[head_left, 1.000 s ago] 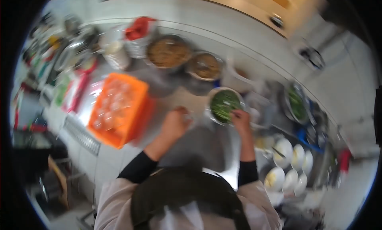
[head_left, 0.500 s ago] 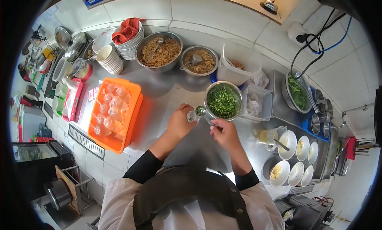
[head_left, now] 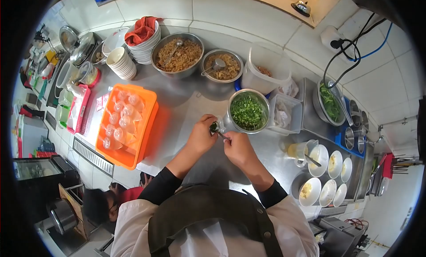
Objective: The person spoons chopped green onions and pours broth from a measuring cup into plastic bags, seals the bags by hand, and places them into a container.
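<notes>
My left hand (head_left: 202, 136) is closed around a small clear plastic bag (head_left: 220, 121), its mouth facing right. With my right hand (head_left: 240, 149) I grip the handle of a metal spoon (head_left: 224, 136). The spoon's bowl is at the bag's mouth, partly hidden by my left fingers. Dark green bits (head_left: 214, 127) show there. Just beyond my hands stands a steel bowl (head_left: 251, 131) filled with chopped green onions (head_left: 246, 112). To the left, an orange basket (head_left: 145, 139) holds several knotted, ball-shaped clear bags (head_left: 126, 111).
Along the wall stand stacked bowls (head_left: 143, 50), paper cups (head_left: 120, 65), and two steel bowls of cooked food (head_left: 178, 57) (head_left: 228, 69). Clear tubs (head_left: 295, 112) sit right of the green onions. Several white bowls (head_left: 309, 192) and a jug (head_left: 298, 151) are at right. A person (head_left: 104, 203) is at lower left.
The spoon of chopped green onions has moved left into the bag's mouth, and my right hand has come closer to my left. A person has appeared at lower left.
</notes>
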The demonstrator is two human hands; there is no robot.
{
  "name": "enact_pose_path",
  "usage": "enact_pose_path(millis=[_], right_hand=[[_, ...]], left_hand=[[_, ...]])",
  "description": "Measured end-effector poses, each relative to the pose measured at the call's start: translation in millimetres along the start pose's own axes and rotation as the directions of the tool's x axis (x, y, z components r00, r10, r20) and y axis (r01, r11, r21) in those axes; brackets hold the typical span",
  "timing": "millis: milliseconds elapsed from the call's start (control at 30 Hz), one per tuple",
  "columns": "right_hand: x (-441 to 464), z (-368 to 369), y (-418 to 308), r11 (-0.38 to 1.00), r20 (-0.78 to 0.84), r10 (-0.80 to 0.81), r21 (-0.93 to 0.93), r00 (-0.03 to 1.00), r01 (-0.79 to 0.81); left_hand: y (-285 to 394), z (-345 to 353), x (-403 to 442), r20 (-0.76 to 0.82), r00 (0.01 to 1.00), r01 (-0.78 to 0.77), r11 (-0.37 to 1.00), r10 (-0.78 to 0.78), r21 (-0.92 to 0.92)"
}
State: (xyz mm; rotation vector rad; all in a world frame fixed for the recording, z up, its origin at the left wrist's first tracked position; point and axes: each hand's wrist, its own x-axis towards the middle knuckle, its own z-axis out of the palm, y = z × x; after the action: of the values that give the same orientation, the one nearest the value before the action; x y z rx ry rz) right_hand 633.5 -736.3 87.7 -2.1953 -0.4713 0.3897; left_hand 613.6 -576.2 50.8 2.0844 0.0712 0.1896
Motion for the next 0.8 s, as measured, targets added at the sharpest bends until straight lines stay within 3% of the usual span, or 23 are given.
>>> enact_pose_path(millis=[67, 167, 367, 433, 533, 800], right_hand=[[0.8, 1.5, 0.1, 0.999, -0.005, 0.028, 0.027, 1.000, -0.028], [0.8, 2.1, 3.1, 0.998, -0.012, 0.057, 0.028, 0.998, -0.057], [7.6, 13.3, 11.4, 0.987, -0.037, -0.010, -0.161, 0.999, 0.004], [10.1, 19.4, 17.8, 0.949, -0.070, -0.072, -0.312, 0.995, 0.046], [10.3, 20.1, 17.6, 0.937, -0.076, -0.034, -0.349, 0.997, 0.005], [11.4, 20.5, 36.1, 0.992, -0.177, -0.111, -0.071, 0.978, 0.099]], left_hand=[[2.3, -4.0, -1.8, 0.024, 1.000, 0.008, 0.997, -0.010, 0.080], [9.6, -13.1, -4.3, 0.002, 0.990, -0.133, 0.932, 0.140, 0.339], [-4.7, -0.8, -1.1, 0.020, 0.999, 0.039, 0.999, -0.039, 0.011], [-3.7, 0.7, -1.3, -0.001, 0.998, 0.057, 0.997, -0.057, -0.047], [1.1, -1.4, -0.3, -0.049, 0.995, 0.083, 0.992, -0.088, -0.097], [-8.8, 0.2, 4.3, -0.118, 0.988, 0.082, 0.988, -0.098, -0.134]])
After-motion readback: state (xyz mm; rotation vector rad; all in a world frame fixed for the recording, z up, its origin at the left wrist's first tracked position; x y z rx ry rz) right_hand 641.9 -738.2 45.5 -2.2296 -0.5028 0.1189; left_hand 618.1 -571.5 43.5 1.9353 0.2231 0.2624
